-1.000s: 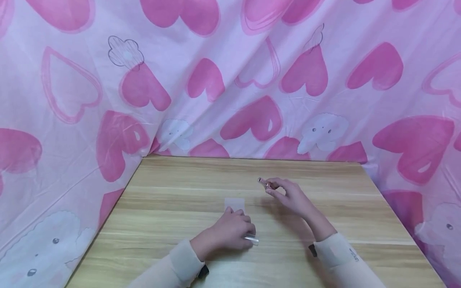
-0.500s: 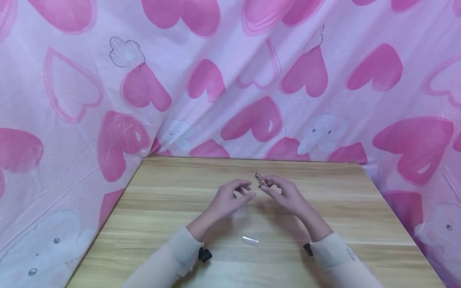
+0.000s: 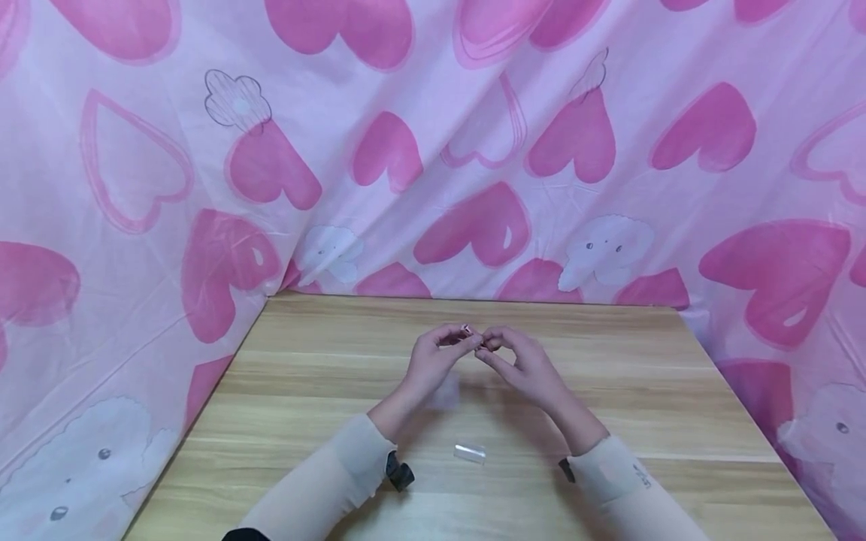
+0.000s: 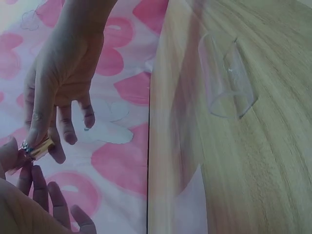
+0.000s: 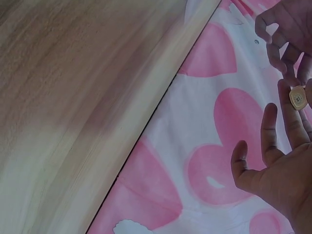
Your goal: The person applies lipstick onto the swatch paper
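Right now, you have both hands raised above the wood-grained table (image 3: 318, 376), brought together around a small shiny gold-coloured tube (image 4: 44, 148). Your left hand (image 3: 431, 364) pinches one end of the tube between thumb and forefinger, its other fingers loosely bent. Your right hand (image 3: 531, 368) pinches it from the other side, also with thumb and forefinger, while its remaining fingers spread away. The tube is held well clear of the tabletop, tilted, and your fingers hide much of it. Your right wrist view shows its rounded-square end, stamped with a small round pattern, facing the camera.

On the table, nearer to you than your hands, lies a clear plastic curved piece (image 3: 470, 453), resting on its side. A pale, translucent flat sheet (image 3: 446, 392) lies beyond it and to its left, just beside your left wrist in the head view. You wear cream-coloured sleeves (image 3: 325, 481), with a black device (image 3: 399, 472) at your left cuff. Around the table hangs pink cloth (image 3: 473, 150) printed with darker hearts and white fluffy characters.
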`<action>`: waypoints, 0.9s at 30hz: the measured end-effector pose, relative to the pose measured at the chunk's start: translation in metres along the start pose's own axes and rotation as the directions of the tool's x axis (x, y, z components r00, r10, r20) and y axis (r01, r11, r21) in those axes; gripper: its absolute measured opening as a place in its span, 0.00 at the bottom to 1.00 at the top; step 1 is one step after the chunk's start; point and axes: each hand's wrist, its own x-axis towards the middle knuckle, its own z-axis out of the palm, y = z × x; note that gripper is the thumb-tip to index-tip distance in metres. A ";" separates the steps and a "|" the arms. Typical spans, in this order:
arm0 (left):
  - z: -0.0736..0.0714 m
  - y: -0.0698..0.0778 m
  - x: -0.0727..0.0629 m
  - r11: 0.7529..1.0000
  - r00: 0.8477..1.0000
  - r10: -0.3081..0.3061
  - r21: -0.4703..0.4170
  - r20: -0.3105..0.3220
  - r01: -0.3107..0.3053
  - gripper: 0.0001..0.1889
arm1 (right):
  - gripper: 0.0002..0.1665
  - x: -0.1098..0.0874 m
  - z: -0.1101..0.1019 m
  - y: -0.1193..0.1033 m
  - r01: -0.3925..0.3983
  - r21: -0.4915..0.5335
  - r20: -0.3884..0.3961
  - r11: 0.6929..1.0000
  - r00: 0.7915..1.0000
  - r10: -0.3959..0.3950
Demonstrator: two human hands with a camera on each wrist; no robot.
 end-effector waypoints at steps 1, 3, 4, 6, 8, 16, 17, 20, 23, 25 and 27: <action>0.000 0.000 0.000 1.000 1.000 0.006 0.002 -0.008 -0.006 0.14 | 0.14 0.000 0.001 0.000 0.005 -0.005 -0.006 1.000 1.000 -0.005; 0.001 0.000 0.001 1.000 0.999 0.020 0.010 -0.028 -0.020 0.13 | 0.14 0.001 0.001 0.000 0.006 -0.005 -0.009 1.000 1.000 -0.006; 0.001 0.000 0.001 1.000 0.999 0.026 0.011 -0.036 -0.026 0.13 | 0.14 0.001 0.002 0.000 0.004 -0.006 -0.008 1.000 1.000 -0.004; 0.000 0.001 0.001 0.999 0.998 0.032 0.017 -0.048 -0.032 0.12 | 0.14 0.001 0.002 -0.001 -0.007 0.000 -0.004 1.000 1.000 0.007; -0.001 0.001 0.001 0.999 0.998 0.043 0.014 -0.045 -0.043 0.12 | 0.14 0.000 0.002 -0.002 -0.020 0.012 0.005 1.000 1.000 0.020; -0.004 -0.002 0.002 0.998 0.998 0.060 -0.016 0.006 -0.060 0.11 | 0.11 0.000 0.001 -0.001 -0.110 0.162 0.092 0.981 0.991 0.096; -0.004 -0.003 0.002 0.998 0.998 0.063 -0.017 0.008 -0.063 0.11 | 0.11 -0.001 0.001 -0.001 -0.107 0.160 0.095 0.981 0.991 0.092; -0.004 -0.003 0.002 0.997 0.997 0.073 -0.004 -0.011 -0.073 0.11 | 0.13 0.000 0.003 -0.003 -0.080 0.100 0.084 0.992 0.994 0.072; -0.002 -0.003 0.002 0.997 0.996 0.081 0.002 -0.042 -0.081 0.11 | 0.18 0.001 0.005 -0.005 -0.057 0.004 0.052 0.998 0.997 0.057; -0.001 -0.003 0.002 0.997 0.995 0.082 0.004 -0.056 -0.082 0.12 | 0.20 0.001 0.007 -0.006 -0.056 -0.034 0.029 0.998 0.998 0.057; -0.001 -0.003 0.003 0.997 0.995 0.081 0.008 -0.061 -0.081 0.12 | 0.20 0.001 0.008 -0.007 -0.058 -0.057 0.009 0.997 0.998 0.059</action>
